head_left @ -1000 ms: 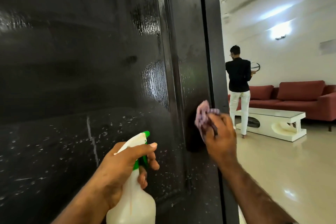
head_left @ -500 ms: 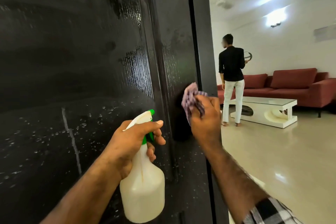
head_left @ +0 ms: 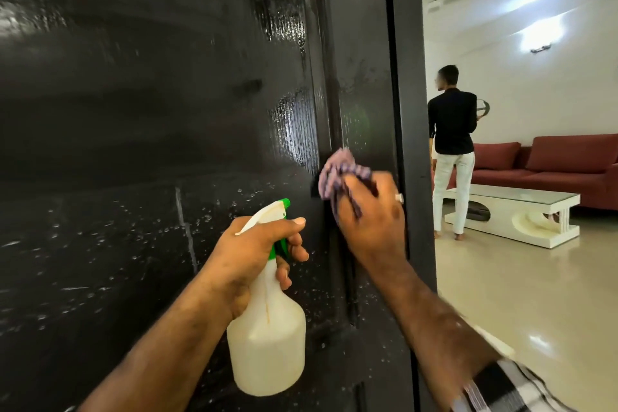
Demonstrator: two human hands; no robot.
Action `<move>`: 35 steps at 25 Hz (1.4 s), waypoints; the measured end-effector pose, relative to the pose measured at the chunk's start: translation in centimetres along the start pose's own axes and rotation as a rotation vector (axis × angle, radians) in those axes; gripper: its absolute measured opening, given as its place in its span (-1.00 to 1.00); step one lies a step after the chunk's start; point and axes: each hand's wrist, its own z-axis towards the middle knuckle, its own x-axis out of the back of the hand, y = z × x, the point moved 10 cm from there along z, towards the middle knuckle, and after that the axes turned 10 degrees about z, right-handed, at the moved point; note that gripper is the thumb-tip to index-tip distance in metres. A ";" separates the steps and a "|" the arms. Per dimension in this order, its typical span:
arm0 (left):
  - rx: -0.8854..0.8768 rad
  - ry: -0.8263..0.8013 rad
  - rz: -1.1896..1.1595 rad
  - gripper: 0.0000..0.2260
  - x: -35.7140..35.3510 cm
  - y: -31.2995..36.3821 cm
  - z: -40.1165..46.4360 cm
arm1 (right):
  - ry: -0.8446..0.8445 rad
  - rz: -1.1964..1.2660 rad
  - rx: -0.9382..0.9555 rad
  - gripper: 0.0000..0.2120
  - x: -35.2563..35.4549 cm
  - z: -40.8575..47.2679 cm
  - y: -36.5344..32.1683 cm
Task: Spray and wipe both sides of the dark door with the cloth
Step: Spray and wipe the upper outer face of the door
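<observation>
A door [head_left: 150, 110] fills the view from 9 to 12 o'clock, its edge running top to bottom just right of centre. The right hand [head_left: 371, 221] presses a cloth [head_left: 337, 174] against the door near that edge; at 7 o'clock of it, the left hand [head_left: 254, 254] holds a spray bottle [head_left: 267, 344] before the door. Past the edge, at 3 o'clock, a person [head_left: 453, 144] stands on the floor [head_left: 535, 294] beside a counter [head_left: 521, 214], a sofa [head_left: 551, 164] behind it against the wall [head_left: 535, 94].

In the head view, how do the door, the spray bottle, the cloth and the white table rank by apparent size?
1. dark door
2. spray bottle
3. white table, though it stands farther away, so its place is unsure
4. cloth, partly hidden in the right hand
</observation>
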 end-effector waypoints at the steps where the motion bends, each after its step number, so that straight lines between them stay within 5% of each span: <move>1: -0.006 -0.008 -0.007 -0.72 -0.2 0.2 0.1 | 0.041 0.019 -0.046 -0.73 -0.3 1.9 -0.1; 9: -0.031 -0.006 0.005 -0.73 -0.3 -0.1 0.3 | -0.206 -0.017 -0.071 -0.69 0.2 -12.3 1.4; 16: -0.045 0.038 -0.039 -0.53 1.0 -0.1 -0.1 | -0.029 -0.027 -0.108 -0.73 -0.7 1.7 -0.4; 23: 0.002 0.031 -0.014 -0.47 1.6 -2.4 -1.0 | -0.255 -0.081 -0.144 -0.69 0.8 -14.2 1.3; 30: 0.024 0.021 -0.025 -0.62 1.3 -2.6 -1.5 | -0.082 -0.100 -0.135 -0.70 -0.4 -1.4 0.2; 35: 0.040 0.054 -0.030 -0.45 2.3 -3.1 -1.9 | -0.157 0.059 -0.233 -0.69 -0.1 -10.7 0.4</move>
